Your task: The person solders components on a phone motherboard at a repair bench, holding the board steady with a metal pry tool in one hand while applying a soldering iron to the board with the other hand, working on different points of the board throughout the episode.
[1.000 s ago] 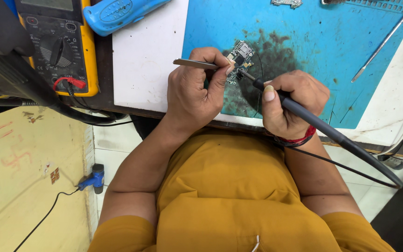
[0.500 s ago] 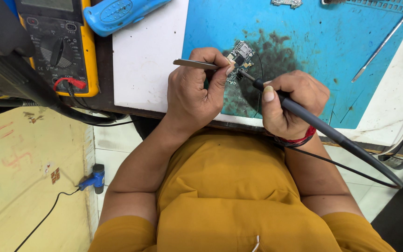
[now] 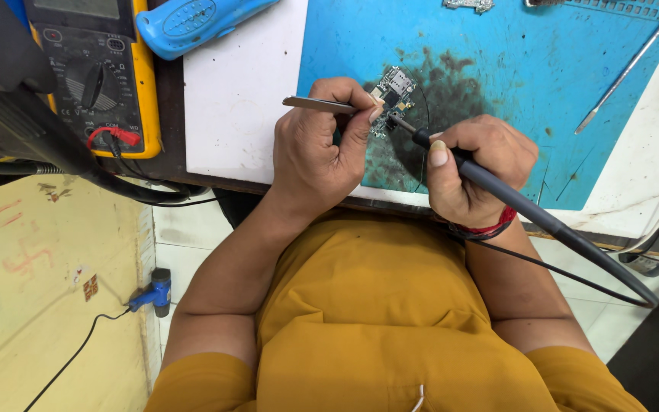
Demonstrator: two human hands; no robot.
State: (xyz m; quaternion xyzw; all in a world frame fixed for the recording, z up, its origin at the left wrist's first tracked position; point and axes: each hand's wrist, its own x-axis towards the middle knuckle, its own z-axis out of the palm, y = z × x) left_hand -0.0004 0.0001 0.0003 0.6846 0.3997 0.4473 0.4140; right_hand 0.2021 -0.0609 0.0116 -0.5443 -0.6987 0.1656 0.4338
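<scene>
Left hand [image 3: 318, 156], fingers pinched on metal tweezers [image 3: 322, 104] whose tips meet a small circuit board [image 3: 392, 91]. Right hand [image 3: 478, 168], fingers wrapped around a black soldering iron [image 3: 528, 210], tip touching the board. The board lies on the blue mat [image 3: 512, 69], in a dark stain near its front edge. A yellow multimeter [image 3: 97, 72] sits at the bench's left edge.

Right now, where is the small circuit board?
The circuit board lies on the blue mat, upper centre, between the left hand with its tweezers and the soldering iron.

Electronics repair workshop: multimeter [image 3: 101, 72], soldering iron [image 3: 528, 210], stained blue mat [image 3: 497, 76].
</scene>
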